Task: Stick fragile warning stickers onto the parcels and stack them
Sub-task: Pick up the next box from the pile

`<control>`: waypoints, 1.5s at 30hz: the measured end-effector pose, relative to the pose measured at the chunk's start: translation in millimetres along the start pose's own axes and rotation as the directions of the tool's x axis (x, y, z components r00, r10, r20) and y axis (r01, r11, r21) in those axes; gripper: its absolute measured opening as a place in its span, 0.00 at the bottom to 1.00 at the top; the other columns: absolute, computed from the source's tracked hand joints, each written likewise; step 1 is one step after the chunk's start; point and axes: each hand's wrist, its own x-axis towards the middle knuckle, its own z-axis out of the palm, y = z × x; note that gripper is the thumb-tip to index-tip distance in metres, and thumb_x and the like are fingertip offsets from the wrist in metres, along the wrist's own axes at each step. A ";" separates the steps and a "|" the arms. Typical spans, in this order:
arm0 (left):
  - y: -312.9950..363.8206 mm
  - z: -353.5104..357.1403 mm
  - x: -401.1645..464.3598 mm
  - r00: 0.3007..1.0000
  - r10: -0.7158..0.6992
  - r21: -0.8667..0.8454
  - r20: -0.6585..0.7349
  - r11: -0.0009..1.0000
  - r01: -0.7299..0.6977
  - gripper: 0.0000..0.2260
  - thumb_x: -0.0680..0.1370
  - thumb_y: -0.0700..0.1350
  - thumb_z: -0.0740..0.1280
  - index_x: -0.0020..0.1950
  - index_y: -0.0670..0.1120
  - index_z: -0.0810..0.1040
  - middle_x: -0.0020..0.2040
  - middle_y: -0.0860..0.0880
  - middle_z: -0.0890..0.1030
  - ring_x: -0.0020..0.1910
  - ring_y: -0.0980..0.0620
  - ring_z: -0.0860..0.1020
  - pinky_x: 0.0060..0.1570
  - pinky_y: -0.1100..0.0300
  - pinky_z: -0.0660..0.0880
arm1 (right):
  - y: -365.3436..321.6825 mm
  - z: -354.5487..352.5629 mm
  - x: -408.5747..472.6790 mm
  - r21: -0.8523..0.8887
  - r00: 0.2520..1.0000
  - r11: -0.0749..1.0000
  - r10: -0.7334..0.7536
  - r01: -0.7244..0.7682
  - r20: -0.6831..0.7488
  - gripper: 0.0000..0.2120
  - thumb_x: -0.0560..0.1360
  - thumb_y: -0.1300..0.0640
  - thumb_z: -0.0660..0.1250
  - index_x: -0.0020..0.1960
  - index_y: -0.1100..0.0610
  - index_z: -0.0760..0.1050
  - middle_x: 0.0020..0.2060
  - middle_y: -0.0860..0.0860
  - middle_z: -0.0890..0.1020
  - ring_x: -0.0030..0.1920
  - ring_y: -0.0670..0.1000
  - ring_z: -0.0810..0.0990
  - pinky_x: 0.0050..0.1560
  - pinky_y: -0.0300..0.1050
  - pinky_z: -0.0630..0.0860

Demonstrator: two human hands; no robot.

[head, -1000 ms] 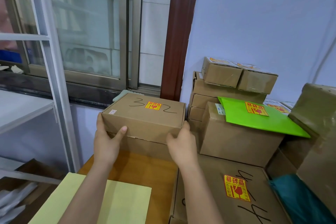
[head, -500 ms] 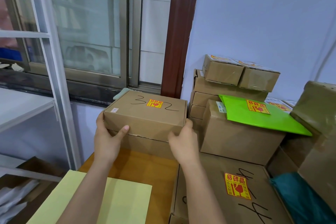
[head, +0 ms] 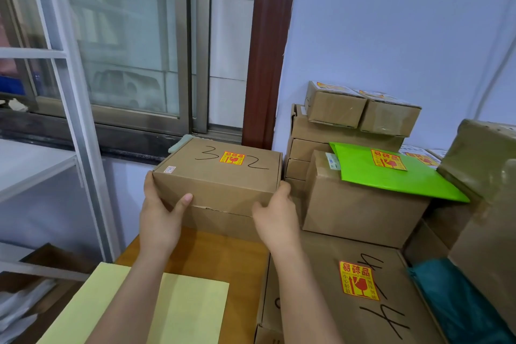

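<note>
Box in hand: a brown box (head: 220,176) marked "3 2", with a fragile sticker (head: 232,158) already on its lid, so its labelling looks done.
Where it sits: on a lower box (head: 223,222) at the far edge of the tabletop (head: 220,257), under the window sill.
Left hand (head: 159,218): clasps the box's near left corner, thumb across the front face.
Right hand (head: 275,218): grips the near right corner, fingers wrapped round the side and out of sight.
Step, I'd say: stacking, squaring this box on the one beneath; whether it rests fully I cannot tell.
Already stickered: the big flat box (head: 349,288) at the near right edge, the green mailer (head: 391,176) on the box beside it, and the small boxes (head: 363,109) on top of the far pile.
Possibly left: the tall wrapped parcel (head: 485,204) at the right edge and the teal bag (head: 452,301) show no sticker from here.
Sheet: a pale yellow sheet (head: 139,310) lies at the near edge, bare of stickers as far as I can see.
</note>
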 end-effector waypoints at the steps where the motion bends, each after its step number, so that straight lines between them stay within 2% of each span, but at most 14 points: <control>1: -0.4 0.1 -0.4 1.000 0.001 0.008 -0.003 1.000 -0.001 0.35 0.76 0.48 0.68 0.77 0.51 0.51 0.72 0.44 0.68 0.68 0.39 0.69 0.63 0.39 0.68 | -0.6 -1.2 -0.6 0.005 1.000 1.000 0.003 -0.003 0.005 0.24 0.78 0.59 0.61 0.71 0.58 0.57 0.63 0.55 0.73 0.57 0.56 0.77 0.53 0.50 0.77; 6: 1.0 1.0 1.8 0.998 -0.059 0.024 -0.014 0.998 0.060 0.36 0.76 0.48 0.69 0.77 0.48 0.52 0.72 0.43 0.67 0.68 0.38 0.68 0.64 0.39 0.68 | -3.3 -5.0 -2.2 0.018 0.999 1.000 0.017 -0.017 0.027 0.23 0.77 0.57 0.61 0.70 0.57 0.58 0.62 0.56 0.73 0.58 0.58 0.76 0.56 0.55 0.76; 11: 13.8 -4.0 2.4 0.992 -0.120 0.060 0.033 0.991 0.118 0.34 0.75 0.46 0.70 0.75 0.46 0.55 0.71 0.41 0.68 0.67 0.37 0.68 0.63 0.37 0.69 | -0.3 -12.1 -2.6 0.079 0.998 0.996 0.029 -0.034 0.061 0.23 0.77 0.56 0.60 0.70 0.56 0.62 0.63 0.54 0.75 0.60 0.56 0.76 0.58 0.52 0.76; 15: 31.2 -15.9 -0.1 0.979 -0.194 0.265 0.065 0.949 0.171 0.28 0.75 0.44 0.71 0.70 0.40 0.62 0.65 0.37 0.73 0.62 0.34 0.72 0.58 0.38 0.71 | 8.0 -14.7 -17.4 0.127 0.999 0.992 0.011 -0.016 0.040 0.23 0.76 0.54 0.61 0.70 0.54 0.65 0.63 0.51 0.76 0.60 0.52 0.76 0.59 0.52 0.76; 19: 56.0 -27.9 -11.8 0.997 -0.030 0.445 0.074 0.895 -0.006 0.20 0.76 0.49 0.68 0.64 0.41 0.72 0.56 0.39 0.78 0.53 0.37 0.77 0.51 0.43 0.76 | 13.9 -19.2 -46.3 0.117 0.999 0.992 -0.043 0.042 0.010 0.22 0.77 0.55 0.61 0.71 0.50 0.66 0.63 0.47 0.75 0.62 0.49 0.75 0.61 0.46 0.74; 24: 83.6 -26.1 -60.2 0.962 -0.034 0.423 0.269 0.902 -0.087 0.20 0.78 0.50 0.65 0.67 0.42 0.72 0.63 0.42 0.76 0.62 0.40 0.73 0.57 0.51 0.70 | 18.7 -48.9 -75.7 -0.011 0.998 0.998 -0.062 0.062 0.009 0.19 0.79 0.55 0.59 0.69 0.51 0.66 0.64 0.48 0.73 0.63 0.51 0.73 0.60 0.45 0.72; 27: 91.4 -21.7 -96.0 0.927 -0.015 0.414 0.374 0.897 -0.153 0.20 0.79 0.51 0.63 0.68 0.42 0.72 0.64 0.43 0.76 0.62 0.44 0.74 0.55 0.56 0.69 | 18.1 -68.7 -92.8 -0.058 0.998 0.996 -0.063 0.064 0.014 0.21 0.79 0.56 0.59 0.71 0.52 0.66 0.65 0.51 0.72 0.64 0.53 0.72 0.63 0.48 0.70; 33: 93.8 -2.3 -163.3 0.847 0.049 0.386 0.529 0.875 -0.292 0.23 0.79 0.56 0.60 0.69 0.44 0.69 0.66 0.45 0.72 0.65 0.45 0.71 0.57 0.55 0.70 | 28.2 -106.4 -129.0 -0.178 0.998 0.983 -0.049 0.053 0.030 0.21 0.79 0.57 0.59 0.71 0.57 0.64 0.67 0.54 0.70 0.63 0.54 0.72 0.61 0.48 0.72; 36: 96.5 9.6 -181.8 0.829 0.048 0.389 0.556 0.867 -0.311 0.24 0.79 0.57 0.59 0.71 0.46 0.65 0.71 0.43 0.65 0.69 0.42 0.65 0.64 0.52 0.68 | 40.7 -119.9 -141.2 -0.245 0.999 0.969 -0.004 0.013 0.037 0.20 0.79 0.57 0.59 0.71 0.57 0.65 0.71 0.56 0.66 0.67 0.56 0.70 0.62 0.50 0.71; 38: 98.6 15.2 -190.3 0.826 0.010 0.450 0.564 0.835 -0.317 0.26 0.79 0.57 0.58 0.74 0.47 0.61 0.76 0.41 0.54 0.73 0.40 0.57 0.69 0.50 0.62 | 50.2 -127.9 -148.4 -0.314 0.998 0.949 0.036 -0.019 0.048 0.21 0.78 0.57 0.59 0.71 0.58 0.65 0.72 0.57 0.63 0.69 0.58 0.66 0.66 0.52 0.69; 40: 99.4 17.8 -195.2 0.818 -0.039 0.526 0.574 0.783 -0.332 0.27 0.80 0.58 0.57 0.75 0.48 0.57 0.78 0.41 0.46 0.76 0.39 0.50 0.72 0.48 0.56 | 58.3 -134.4 -156.7 -0.411 0.991 0.910 0.104 -0.060 0.087 0.24 0.79 0.56 0.58 0.73 0.59 0.60 0.76 0.56 0.55 0.73 0.60 0.57 0.70 0.56 0.62; 42: 99.2 19.1 -197.2 0.801 -0.081 0.561 0.593 0.756 -0.339 0.28 0.80 0.58 0.56 0.76 0.48 0.55 0.78 0.40 0.43 0.76 0.38 0.47 0.73 0.47 0.52 | 65.7 -140.9 -164.2 -0.474 0.986 0.877 0.137 -0.074 0.100 0.26 0.79 0.55 0.58 0.75 0.59 0.58 0.77 0.57 0.48 0.75 0.61 0.50 0.72 0.57 0.57; 45: 96.8 20.1 -199.0 0.775 -0.152 0.573 0.613 0.761 -0.304 0.27 0.80 0.59 0.54 0.76 0.49 0.55 0.78 0.40 0.44 0.76 0.38 0.47 0.73 0.48 0.51 | 73.5 -149.0 -170.5 -0.466 0.985 0.880 0.148 -0.089 0.092 0.26 0.80 0.55 0.57 0.75 0.61 0.57 0.77 0.59 0.48 0.76 0.60 0.48 0.73 0.52 0.54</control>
